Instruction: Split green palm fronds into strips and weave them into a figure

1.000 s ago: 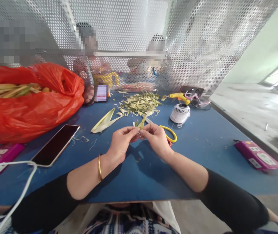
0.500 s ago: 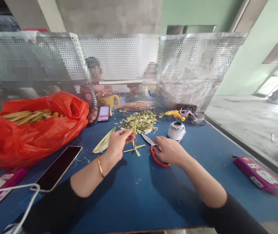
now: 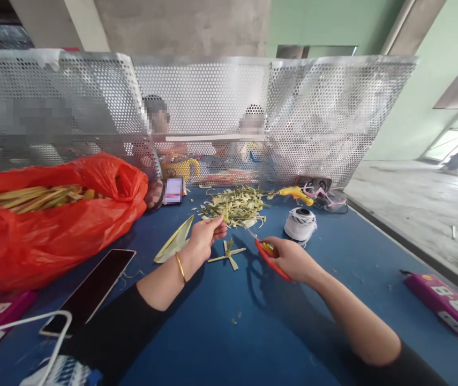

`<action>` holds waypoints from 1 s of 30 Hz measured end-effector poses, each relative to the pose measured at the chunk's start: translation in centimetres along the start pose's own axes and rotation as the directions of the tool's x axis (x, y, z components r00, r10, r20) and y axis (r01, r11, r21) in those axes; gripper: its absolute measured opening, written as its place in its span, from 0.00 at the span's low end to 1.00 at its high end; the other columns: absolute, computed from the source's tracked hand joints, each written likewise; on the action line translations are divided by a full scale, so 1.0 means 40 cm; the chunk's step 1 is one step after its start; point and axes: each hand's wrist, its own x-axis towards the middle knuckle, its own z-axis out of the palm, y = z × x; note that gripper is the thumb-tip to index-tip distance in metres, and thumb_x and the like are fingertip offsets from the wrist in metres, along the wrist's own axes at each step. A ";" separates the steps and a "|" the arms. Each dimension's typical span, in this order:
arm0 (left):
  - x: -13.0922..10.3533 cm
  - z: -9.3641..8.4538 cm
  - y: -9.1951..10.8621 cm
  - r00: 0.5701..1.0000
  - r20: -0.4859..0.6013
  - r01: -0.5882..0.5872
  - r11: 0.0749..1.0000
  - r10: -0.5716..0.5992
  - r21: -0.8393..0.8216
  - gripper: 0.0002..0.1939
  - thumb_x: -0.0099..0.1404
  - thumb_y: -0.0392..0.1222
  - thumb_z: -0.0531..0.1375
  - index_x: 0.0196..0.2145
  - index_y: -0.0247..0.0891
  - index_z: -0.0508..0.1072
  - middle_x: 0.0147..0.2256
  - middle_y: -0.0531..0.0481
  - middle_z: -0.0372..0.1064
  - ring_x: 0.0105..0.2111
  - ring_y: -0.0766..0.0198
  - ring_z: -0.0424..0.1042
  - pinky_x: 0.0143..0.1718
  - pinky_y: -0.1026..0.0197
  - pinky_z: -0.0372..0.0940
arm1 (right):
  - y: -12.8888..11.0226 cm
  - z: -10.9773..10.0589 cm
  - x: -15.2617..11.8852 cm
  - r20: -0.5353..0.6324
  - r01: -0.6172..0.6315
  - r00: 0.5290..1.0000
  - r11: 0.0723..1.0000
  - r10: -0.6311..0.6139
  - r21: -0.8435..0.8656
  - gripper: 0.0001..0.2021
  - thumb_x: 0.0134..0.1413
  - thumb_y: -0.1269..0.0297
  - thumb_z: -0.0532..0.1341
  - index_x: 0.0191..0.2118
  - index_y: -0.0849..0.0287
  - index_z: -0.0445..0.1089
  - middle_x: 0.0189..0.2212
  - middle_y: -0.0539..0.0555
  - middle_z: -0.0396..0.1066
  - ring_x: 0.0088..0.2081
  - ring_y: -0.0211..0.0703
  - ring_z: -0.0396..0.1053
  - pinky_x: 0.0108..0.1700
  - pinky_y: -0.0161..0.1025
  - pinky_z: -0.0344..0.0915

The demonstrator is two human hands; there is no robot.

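Observation:
Near the middle of the blue table, my left hand (image 3: 203, 236) pinches a small green leaf strip (image 3: 226, 213) between thumb and fingers. My right hand (image 3: 291, 259) is closed around the red handles of a pair of scissors (image 3: 268, 258). The scissors are tilted just above the table, blades pointing toward the leaf strip but apart from it. Between the hands lies a small star-shaped leaf piece (image 3: 229, 256) with several narrow arms. A broad pale-green husk leaf (image 3: 174, 241) rests left of my left hand. Behind both hands is a pile of leaf clippings (image 3: 239, 201).
A spool of white thread (image 3: 300, 224), a yellow glue gun (image 3: 296, 194) and pink-framed glasses (image 3: 321, 193) stand at the right back. To the left are a red bag (image 3: 68, 230) of leaves and a phone (image 3: 92, 287). Purple power strips (image 3: 445, 305) lie at both sides; a perforated metal screen (image 3: 208, 91) stands behind.
My right hand has raised the scissors off the table, their shadow now showing below. My left hand keeps the leaf strip. The whole view has shifted slightly.

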 end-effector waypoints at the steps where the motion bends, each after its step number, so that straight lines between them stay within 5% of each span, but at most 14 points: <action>1: 0.003 -0.002 0.002 1.000 -0.001 0.000 1.000 0.000 -0.005 0.10 0.57 0.32 0.66 0.20 0.31 0.71 0.18 0.51 0.69 0.18 0.71 0.68 0.23 0.69 0.66 | 0.005 0.001 0.002 0.002 0.009 1.000 0.981 -0.010 0.192 0.25 0.45 0.69 0.58 0.53 0.62 0.66 0.33 0.56 0.75 0.33 0.48 0.73 0.33 0.39 0.63; 4: 0.010 -0.002 0.007 1.000 -0.001 0.008 1.000 -0.008 -0.021 0.12 0.60 0.31 0.62 0.20 0.32 0.71 0.18 0.51 0.69 0.18 0.71 0.68 0.23 0.69 0.66 | 0.014 0.012 0.008 -0.010 0.052 0.998 0.754 -0.060 0.655 0.28 0.41 0.64 0.61 0.54 0.59 0.64 0.34 0.52 0.72 0.29 0.41 0.71 0.35 0.40 0.67; 6: 0.011 0.000 0.007 1.000 -0.002 0.019 0.999 -0.019 -0.033 0.13 0.62 0.30 0.61 0.19 0.32 0.71 0.18 0.51 0.69 0.18 0.71 0.68 0.23 0.69 0.66 | 0.018 0.021 0.016 -0.054 0.097 0.995 0.677 -0.084 0.730 0.29 0.37 0.61 0.65 0.50 0.59 0.65 0.31 0.50 0.69 0.30 0.41 0.70 0.36 0.41 0.67; 10: 0.011 0.002 0.006 1.000 -0.004 0.018 0.999 -0.018 -0.042 0.13 0.62 0.30 0.61 0.19 0.32 0.71 0.18 0.51 0.69 0.18 0.71 0.68 0.23 0.68 0.66 | 0.024 0.025 0.027 -0.097 0.124 0.992 0.766 -0.081 0.631 0.32 0.33 0.54 0.69 0.47 0.61 0.66 0.23 0.44 0.62 0.26 0.38 0.62 0.32 0.39 0.62; 18: 0.010 0.005 -0.005 1.000 0.021 0.022 0.999 -0.022 -0.028 0.12 0.61 0.29 0.61 0.20 0.31 0.72 0.18 0.50 0.70 0.18 0.70 0.69 0.23 0.69 0.66 | 0.014 0.022 0.012 -0.050 0.176 0.984 0.866 -0.173 0.468 0.30 0.38 0.48 0.67 0.46 0.59 0.66 0.23 0.43 0.56 0.26 0.36 0.55 0.31 0.37 0.56; 30: 0.008 0.005 -0.018 0.992 0.106 0.063 0.996 -0.069 0.060 0.12 0.62 0.29 0.61 0.21 0.30 0.73 0.18 0.50 0.70 0.17 0.70 0.69 0.22 0.68 0.66 | 0.007 0.025 0.007 -0.029 0.179 0.982 0.876 -0.185 0.447 0.23 0.44 0.46 0.63 0.39 0.61 0.72 0.22 0.45 0.54 0.25 0.35 0.50 0.27 0.35 0.51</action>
